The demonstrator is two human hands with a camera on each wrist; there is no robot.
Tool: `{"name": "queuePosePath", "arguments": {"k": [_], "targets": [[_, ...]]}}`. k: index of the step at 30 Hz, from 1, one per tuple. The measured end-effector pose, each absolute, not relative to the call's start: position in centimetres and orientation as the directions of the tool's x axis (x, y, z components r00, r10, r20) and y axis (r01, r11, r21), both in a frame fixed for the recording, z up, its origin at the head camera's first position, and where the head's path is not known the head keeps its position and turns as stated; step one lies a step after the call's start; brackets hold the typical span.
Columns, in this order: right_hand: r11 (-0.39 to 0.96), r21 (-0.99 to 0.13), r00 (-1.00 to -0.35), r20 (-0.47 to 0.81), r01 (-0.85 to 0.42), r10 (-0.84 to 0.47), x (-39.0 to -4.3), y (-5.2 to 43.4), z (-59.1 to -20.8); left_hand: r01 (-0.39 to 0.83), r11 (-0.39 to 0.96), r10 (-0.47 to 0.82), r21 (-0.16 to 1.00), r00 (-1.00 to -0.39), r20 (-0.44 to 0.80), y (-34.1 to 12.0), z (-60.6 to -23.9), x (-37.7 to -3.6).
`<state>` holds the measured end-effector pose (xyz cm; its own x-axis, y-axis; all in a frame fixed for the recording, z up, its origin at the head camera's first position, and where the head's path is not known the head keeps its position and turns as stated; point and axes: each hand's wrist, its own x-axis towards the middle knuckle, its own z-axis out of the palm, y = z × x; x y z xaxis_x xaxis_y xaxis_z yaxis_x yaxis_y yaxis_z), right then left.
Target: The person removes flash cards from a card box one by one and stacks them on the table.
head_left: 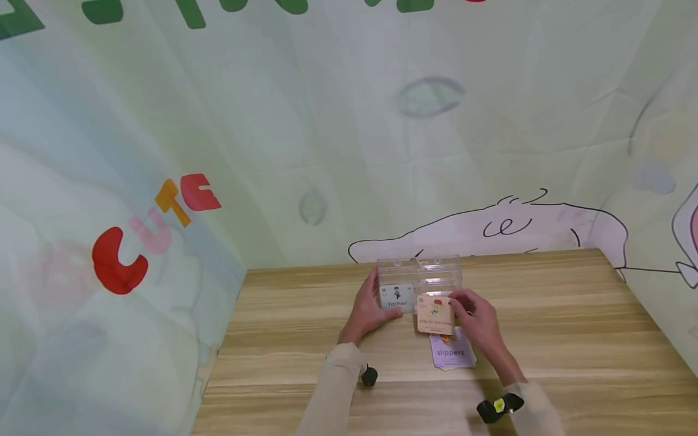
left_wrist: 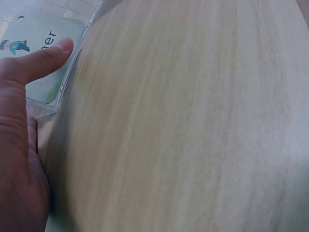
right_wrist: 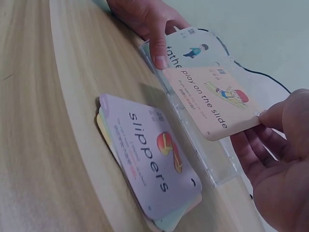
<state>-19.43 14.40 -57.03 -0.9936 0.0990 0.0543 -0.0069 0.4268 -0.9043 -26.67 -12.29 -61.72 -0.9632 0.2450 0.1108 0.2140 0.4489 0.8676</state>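
1. On the wooden table (head_left: 545,315), near its far edge, stands a clear plastic box (head_left: 420,275), the landmark for all that follows; it has two compartments side by side.

2. Against the box's left front face stands a pale card reading "father" (head_left: 397,298), with a small figure printed on it.

3. At the box's left end, the left hand (head_left: 366,312) steadies it: the fingers wrap the left side and the thumb (right_wrist: 158,46) lies straight across the front, its tip pressed flat on the "father" card. The left wrist view shows that thumb (left_wrist: 41,60) lying on the card behind the clear wall.

4. Just before the box's right half, the right hand (head_left: 480,321) pinches a peach card (head_left: 435,313) by its right edge, thumb on top and fingers beneath. In the right wrist view this card (right_wrist: 212,99) reads "play on the slide" and is held tilted above the box's front wall, one corner overlapping the "father" card.

5. Nearer the person than the box, just beside its front right, a small stack of cards lies flat on the table; the top one, lilac, reads "slippers" (right_wrist: 154,162). Yellow and green edges show beneath it.

6. Behind the box, beyond the table's far edge, hangs a pale printed cloth (head_left: 272,121) with coloured letters and cartoon outlines.
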Motion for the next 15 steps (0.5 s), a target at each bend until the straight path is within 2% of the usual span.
{"name": "queuePosePath", "arguments": {"k": [15], "targets": [[0.464,-0.882,-0.995,-0.044,0.079,0.086,-17.8,15.8,-58.2,0.206,0.457,0.249,0.866,-0.964,0.098,-12.4,-62.2,-27.1]]}}
